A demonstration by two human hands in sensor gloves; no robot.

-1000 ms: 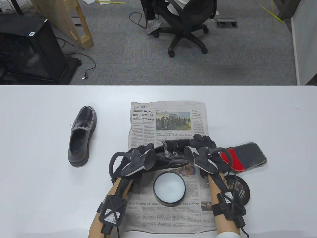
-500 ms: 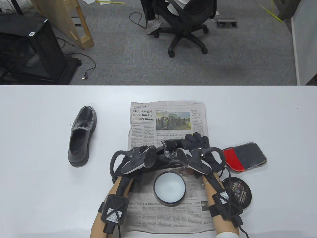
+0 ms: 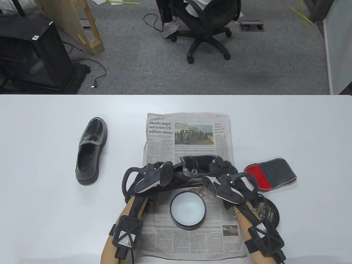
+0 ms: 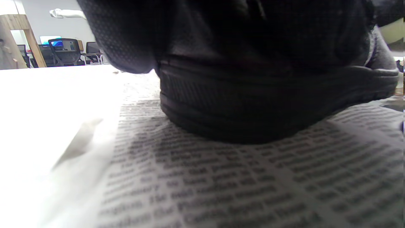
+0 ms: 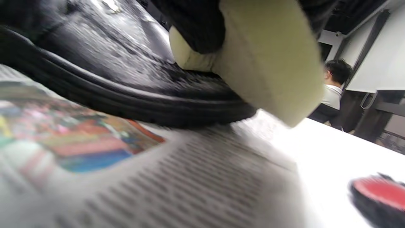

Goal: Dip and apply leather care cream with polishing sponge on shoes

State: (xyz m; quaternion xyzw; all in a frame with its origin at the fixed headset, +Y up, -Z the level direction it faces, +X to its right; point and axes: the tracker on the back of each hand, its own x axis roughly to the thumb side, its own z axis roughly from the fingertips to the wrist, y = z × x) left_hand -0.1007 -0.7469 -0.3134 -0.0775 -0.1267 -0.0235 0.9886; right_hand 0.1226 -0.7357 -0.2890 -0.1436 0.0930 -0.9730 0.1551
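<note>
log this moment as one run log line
step: applying cream | left hand: holds shoe on newspaper | right hand: presses sponge on shoe | cream tin: open

Pale sponge (image 5: pixel 269 63) in gloved hand (image 5: pixel 202 22) against black shoe (image 5: pixel 126 82) — newspaper (image 5: pixel 190 177) beneath

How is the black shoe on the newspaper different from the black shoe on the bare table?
The shoe on the newspaper lies crosswise; the shoe on the bare table points away from the person. The first is handled: the left hand rests on one end, and the right hand presses a pale sponge on the other. The second is untouched. Both are black loafers.
</note>
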